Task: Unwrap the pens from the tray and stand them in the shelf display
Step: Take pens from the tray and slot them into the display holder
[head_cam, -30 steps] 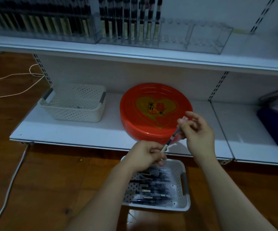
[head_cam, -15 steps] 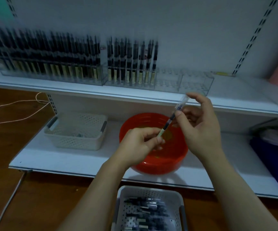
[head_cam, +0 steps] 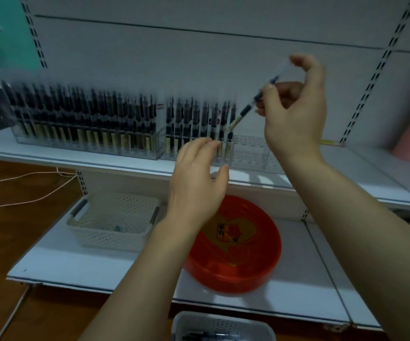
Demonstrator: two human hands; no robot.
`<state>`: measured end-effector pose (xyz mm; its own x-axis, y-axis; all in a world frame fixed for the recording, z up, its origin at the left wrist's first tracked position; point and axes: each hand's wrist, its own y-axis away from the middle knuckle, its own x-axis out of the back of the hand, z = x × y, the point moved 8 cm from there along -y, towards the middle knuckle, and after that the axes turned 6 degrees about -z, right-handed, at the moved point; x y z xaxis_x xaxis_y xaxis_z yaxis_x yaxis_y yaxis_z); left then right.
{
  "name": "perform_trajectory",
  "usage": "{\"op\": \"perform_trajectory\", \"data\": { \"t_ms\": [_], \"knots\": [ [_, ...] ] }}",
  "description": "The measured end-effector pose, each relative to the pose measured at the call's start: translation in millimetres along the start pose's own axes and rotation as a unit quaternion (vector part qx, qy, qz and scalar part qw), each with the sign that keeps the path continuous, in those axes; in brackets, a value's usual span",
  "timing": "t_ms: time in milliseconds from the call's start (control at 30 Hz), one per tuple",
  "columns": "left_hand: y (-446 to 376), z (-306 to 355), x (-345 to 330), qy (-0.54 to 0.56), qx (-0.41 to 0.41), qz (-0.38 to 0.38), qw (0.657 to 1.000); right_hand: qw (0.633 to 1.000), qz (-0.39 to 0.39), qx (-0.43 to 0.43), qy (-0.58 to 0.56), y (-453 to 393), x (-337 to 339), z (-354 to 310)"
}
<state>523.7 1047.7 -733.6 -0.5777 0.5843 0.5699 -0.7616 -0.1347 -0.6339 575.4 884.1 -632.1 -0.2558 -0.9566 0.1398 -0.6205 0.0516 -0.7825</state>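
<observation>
Two white shelves (head_cam: pixel 346 166) fill what I see, the upper one just beyond my fingers and the lower one under my forearms. On the upper shelf stands the clear display (head_cam: pixel 248 151): its left stretch, well away from my left fingers, is packed with upright dark pens (head_cam: pixel 85 114), blurred here; a second group stands right behind my left fingertips; the part below my right fingers holds only open slots. On the lower shelf the red round dish (head_cam: pixel 255 264) lies under my left wrist, and beside it, further left, sits a white perforated basket (head_cam: pixel 113 225) with something small inside that I cannot make out. Close to me, at the bottom edge, the rim of the white tray (head_cam: pixel 223 323) shows, with a few dark pens lying in it.

My right hand (head_cam: pixel 295 119) is raised, thumb and fingers pinching one pen (head_cam: pixel 253 102) near its middle. That pen is tilted, its pale lower end pointing down and left toward the display, just above the last filled row; its upper end runs into a clear wrapper (head_cam: pixel 281 68) that reaches up to my raised index fingertip.

My left hand (head_cam: pixel 196 183) holds nothing, fingers straight and loosely spread, tips in front of the display's filled slots; whether they touch it I cannot tell.
</observation>
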Motion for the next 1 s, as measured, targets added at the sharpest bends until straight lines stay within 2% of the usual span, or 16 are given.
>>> {"op": "perform_trajectory", "data": {
  "t_ms": [200, 300, 467, 633, 800, 1000],
  "knots": [
    [-18.5, -18.6, -4.6, -0.072, -0.001, -0.043, 0.996, 0.993, -0.07, 0.016, 0.089, -10.1, -32.4, 4.3],
    [-19.4, -23.0, -7.4, -0.076, -0.001, -0.04, 0.996, 0.988, -0.098, 0.032, 0.116, -17.8, -38.6, -1.0],
    [-17.3, -23.6, -8.3, -0.07, -0.007, -0.022, 0.997, 0.961, -0.191, 0.071, 0.187, -4.4, -57.9, 1.0],
    [-16.1, -26.3, -8.5, -0.07, -0.018, -0.019, 0.997, 0.962, -0.191, 0.055, 0.186, -4.0, -60.3, 5.2],
    [-14.9, -26.8, -9.6, -0.064, -0.018, -0.015, 0.998, 0.938, -0.236, 0.05, 0.247, -2.2, -70.3, 8.6],
    [-14.8, -26.1, -8.4, -0.043, -0.021, -0.009, 0.999, 0.95, -0.228, 0.035, 0.211, 2.8, -68.8, 15.5]
  ]
}}
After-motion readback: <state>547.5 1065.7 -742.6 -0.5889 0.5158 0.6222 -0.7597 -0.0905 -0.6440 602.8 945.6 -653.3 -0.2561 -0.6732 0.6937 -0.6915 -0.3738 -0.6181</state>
